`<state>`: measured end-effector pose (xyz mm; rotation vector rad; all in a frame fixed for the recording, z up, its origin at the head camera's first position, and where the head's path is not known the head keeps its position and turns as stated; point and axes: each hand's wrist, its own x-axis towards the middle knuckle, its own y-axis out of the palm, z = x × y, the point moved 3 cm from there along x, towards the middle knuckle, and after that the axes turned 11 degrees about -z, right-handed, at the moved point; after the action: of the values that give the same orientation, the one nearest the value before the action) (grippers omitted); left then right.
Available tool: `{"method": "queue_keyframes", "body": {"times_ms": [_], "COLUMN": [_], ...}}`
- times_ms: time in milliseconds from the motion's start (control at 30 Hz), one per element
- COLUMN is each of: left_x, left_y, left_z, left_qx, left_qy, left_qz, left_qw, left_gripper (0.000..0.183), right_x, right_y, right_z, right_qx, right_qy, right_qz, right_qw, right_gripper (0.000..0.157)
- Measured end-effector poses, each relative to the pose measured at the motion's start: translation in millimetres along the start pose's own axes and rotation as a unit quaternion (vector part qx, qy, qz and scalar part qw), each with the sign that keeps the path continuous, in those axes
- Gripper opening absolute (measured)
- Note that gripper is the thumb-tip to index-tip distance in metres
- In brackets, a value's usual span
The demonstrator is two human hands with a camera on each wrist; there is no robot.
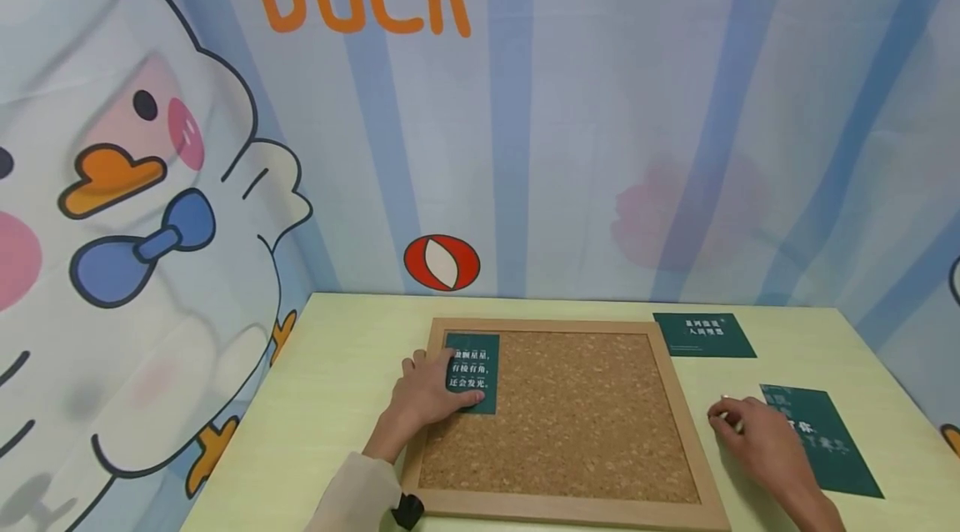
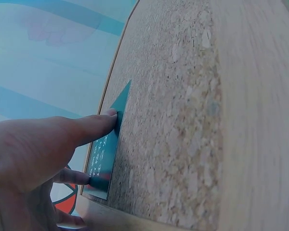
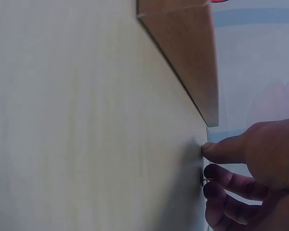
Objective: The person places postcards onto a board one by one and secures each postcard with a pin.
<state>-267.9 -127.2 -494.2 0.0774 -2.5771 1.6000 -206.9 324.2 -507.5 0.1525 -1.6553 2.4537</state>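
Near the upper left corner of the cork board (image 1: 577, 415), the left hand (image 1: 423, 386) has its thumb and fingers spread apart and not curled round anything. Its thumb tip rests on the face of a small green card (image 1: 477, 371), and other fingers reach the card's left edge. The card lies flat on the cork, upright to the wearer, with three lines of white writing, close inside the wooden frame (image 1: 570, 507).

Just outside the frame's right side, the right hand (image 1: 757, 436) has its fingers curled, gripping a tiny pin (image 3: 206, 180) by the fingertips; in the right wrist view the pin's thin shaft shows between two of them, with the thumb a little apart.

Partly behind that hand, a larger green card (image 1: 840, 453) lies on the table (image 1: 262, 432), turned at a slant, some of its writing covered. Farther back, another green card (image 1: 705, 347) lies by the frame's upper right corner; whether its edge goes under the wood cannot be told.

A beige sleeve (image 1: 356, 494) covers the left forearm, with a small black piece (image 1: 408, 509) at the wrist. Beyond the table hangs a striped blue cloth (image 1: 600, 98) printed with the orange word DUCK, a red and white ball and a big white duck in a blue bow
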Motion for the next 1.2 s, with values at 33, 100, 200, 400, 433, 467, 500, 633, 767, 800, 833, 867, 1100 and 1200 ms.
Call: {"method": "queue_keyframes", "body": {"times_ms": [33,100,200,400,433,467,500,633,767,800,833,867,1100,1200], "left_x": [0.0,0.0,-0.2,-0.8,-0.9,-0.8,-0.9,-1.1,-1.4,-1.5,-1.4,-1.3,-1.0,-1.0], "left_y": [0.0,0.4,0.6,-0.6,-0.9,-1.1,-1.3,-1.3,-1.2,-1.1,-1.0,-0.9,0.7,1.3], "left_z": [-0.1,0.1,0.1,-0.8,-0.9,-1.1,-1.2,-1.5,-1.5,-1.5,-1.6,-1.6,-0.4,0.8], "left_qx": [-0.001,-0.001,-0.001,-0.001,0.000,0.001,0.002,0.003,0.001,0.001,0.000,0.000,0.003,0.005], "left_qy": [0.000,0.000,0.000,-0.003,-0.003,-0.004,-0.004,-0.005,-0.004,-0.004,-0.003,-0.001,0.002,0.001], "left_qz": [0.000,-0.001,-0.002,-0.004,-0.003,-0.003,-0.003,-0.002,-0.004,-0.005,-0.006,-0.006,-0.008,-0.006], "left_qw": [1.0000,1.0000,1.0000,1.0000,1.0000,1.0000,1.0000,1.0000,1.0000,1.0000,1.0000,1.0000,1.0000,1.0000], "left_gripper": [0.093,0.093,0.093,0.093,0.093,0.093,0.093,0.093,0.092,0.092,0.092,0.092,0.092,0.092], "right_x": [-0.2,-0.4,0.1,7.5,9.1,10.7,12.0,17.4,23.8,25.5,27.3,29.2,44.2,49.8], "right_y": [-0.5,-1.7,-2.5,-9.5,-11.2,-12.7,-14.1,-19.3,-21.8,-22.2,-22.5,-22.8,-19.7,-15.6], "right_z": [0.4,1.2,2.5,13.0,16.0,19.2,22.8,39.4,59.8,65.2,70.4,75.6,109.7,123.3], "right_qx": [0.000,0.005,0.014,0.032,0.037,0.040,0.044,0.059,0.078,0.084,0.090,0.095,0.121,0.128], "right_qy": [-0.002,-0.004,-0.005,-0.004,-0.007,-0.012,-0.017,-0.047,-0.076,-0.080,-0.085,-0.089,-0.112,-0.120], "right_qz": [-0.005,-0.012,-0.015,-0.026,-0.029,-0.032,-0.035,-0.049,-0.066,-0.069,-0.073,-0.079,-0.087,-0.081], "right_qw": [1.000,1.000,1.000,0.999,0.999,0.999,0.998,0.996,0.992,0.991,0.990,0.988,0.983,0.981], "right_gripper": [0.008,0.007,0.007,0.010,0.010,0.009,0.009,0.006,0.002,0.002,0.002,0.002,0.003,0.002]}}
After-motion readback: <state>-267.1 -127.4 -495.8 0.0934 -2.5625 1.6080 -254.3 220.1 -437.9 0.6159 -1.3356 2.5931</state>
